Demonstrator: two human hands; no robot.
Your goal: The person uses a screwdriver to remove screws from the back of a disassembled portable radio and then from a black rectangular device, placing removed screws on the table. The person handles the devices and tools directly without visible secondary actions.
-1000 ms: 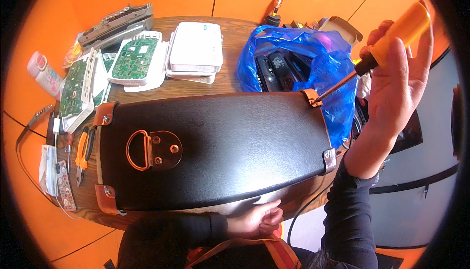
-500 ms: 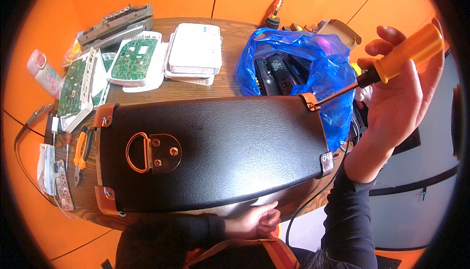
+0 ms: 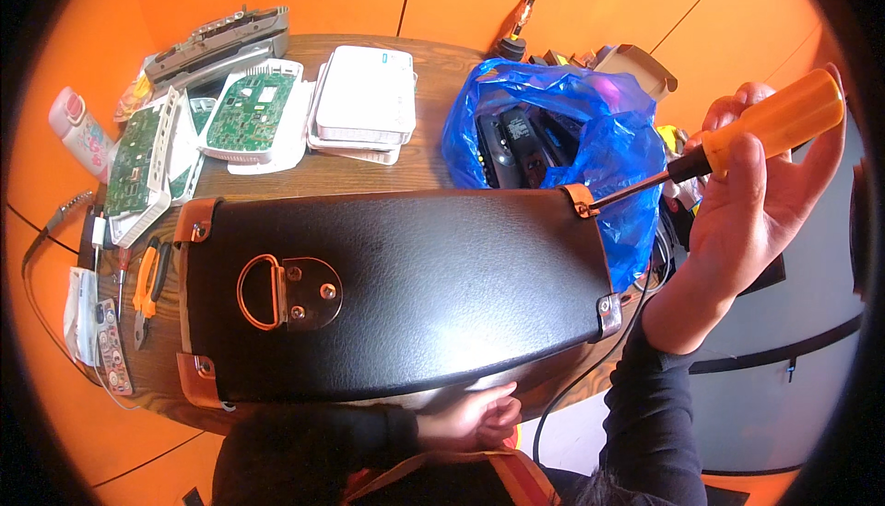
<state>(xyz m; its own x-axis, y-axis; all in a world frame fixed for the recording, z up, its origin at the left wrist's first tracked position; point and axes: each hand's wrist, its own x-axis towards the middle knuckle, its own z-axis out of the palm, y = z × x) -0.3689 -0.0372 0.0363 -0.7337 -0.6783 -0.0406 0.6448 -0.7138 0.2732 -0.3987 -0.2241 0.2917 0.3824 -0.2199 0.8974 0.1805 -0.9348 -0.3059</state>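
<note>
A black leather-textured case [image 3: 433, 276] with metal corner caps lies across the table in front of me. In my right hand [image 3: 761, 197] is a screwdriver [image 3: 784, 123] with a yellow-orange handle, gripped by thumb and fingers. Its shaft slants down leftward, and the tip meets the screw area of the far right corner cap [image 3: 580, 200]. My left hand [image 3: 479, 418] rests by the case's near edge, its lower fingers curled in and the topmost digit stretched along the edge; nothing shows in it. A metal D-ring [image 3: 261, 292] sits on a riveted plate toward the case's left end.
Behind the case are a blue plastic bag [image 3: 627, 151] of dark devices, stacked white plastic boxes [image 3: 364, 91] and opened housings with green circuit boards [image 3: 247, 110]. Orange-handled pliers [image 3: 147, 285] lie left, near a pink-topped bottle [image 3: 81, 128]. A black cable [image 3: 572, 386] runs past the right end.
My right hand has lowered slightly and turned its grip on the screwdriver, whose handle now lies flatter. The tip stays at the corner cap. My left hand and the case look about the same.
</note>
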